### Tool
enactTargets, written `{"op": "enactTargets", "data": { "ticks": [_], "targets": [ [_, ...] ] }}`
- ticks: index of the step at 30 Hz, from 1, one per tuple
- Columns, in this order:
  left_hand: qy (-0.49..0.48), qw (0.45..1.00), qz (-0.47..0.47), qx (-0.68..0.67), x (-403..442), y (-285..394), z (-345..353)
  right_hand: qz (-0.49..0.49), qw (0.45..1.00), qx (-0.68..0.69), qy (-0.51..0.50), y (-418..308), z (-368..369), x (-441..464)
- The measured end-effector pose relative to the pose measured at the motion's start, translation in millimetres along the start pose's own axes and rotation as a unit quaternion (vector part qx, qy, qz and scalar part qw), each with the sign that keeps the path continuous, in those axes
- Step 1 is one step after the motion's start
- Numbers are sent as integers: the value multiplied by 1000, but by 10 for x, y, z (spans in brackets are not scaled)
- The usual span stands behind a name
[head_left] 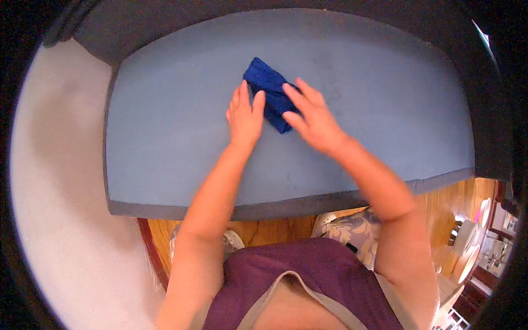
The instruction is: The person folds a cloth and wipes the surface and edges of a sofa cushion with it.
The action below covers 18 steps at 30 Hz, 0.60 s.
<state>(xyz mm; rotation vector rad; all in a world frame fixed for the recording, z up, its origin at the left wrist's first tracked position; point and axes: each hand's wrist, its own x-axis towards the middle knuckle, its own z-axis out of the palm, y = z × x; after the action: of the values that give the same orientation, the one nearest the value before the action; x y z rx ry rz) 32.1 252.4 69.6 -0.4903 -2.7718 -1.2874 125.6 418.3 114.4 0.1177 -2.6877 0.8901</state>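
A dark blue folded cloth [267,80] lies slantwise on the light blue cushion [176,132], in the upper middle of the view. My left hand [246,116] is at its left edge, with fingers stretched out and the thumb apart. On the other side, my right hand [316,116] reaches over the cloth's right edge with fingers and thumb spread. Neither hand is closed around the cloth. Whether the fingertips press on it or hover just above, I cannot tell.
A dark backrest [379,25] curves behind the cushion, and a pale wall [66,165] stands at the left. Below the cushion's dark front edge [264,208] is a wooden floor [275,231]. White furniture [466,239] stands at the lower right.
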Motion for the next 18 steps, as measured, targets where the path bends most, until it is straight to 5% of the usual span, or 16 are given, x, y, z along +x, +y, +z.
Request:
{"op": "enactTargets", "data": {
  "ticks": [7,10,14,18],
  "targets": [
    [-42,984,-88,148,123,560,475,99,965,-235,67,968,-701,-1128],
    [-34,981,0,192,227,708,634,193,924,-330,19,1013,-829,-1715],
    [-68,979,148,125,585,482,711,236,926,-296,1,1186,-774,-2034],
    [-21,971,183,156,948,518,774,258,932,-254,-2,1180,-763,-1922]
  ]
}}
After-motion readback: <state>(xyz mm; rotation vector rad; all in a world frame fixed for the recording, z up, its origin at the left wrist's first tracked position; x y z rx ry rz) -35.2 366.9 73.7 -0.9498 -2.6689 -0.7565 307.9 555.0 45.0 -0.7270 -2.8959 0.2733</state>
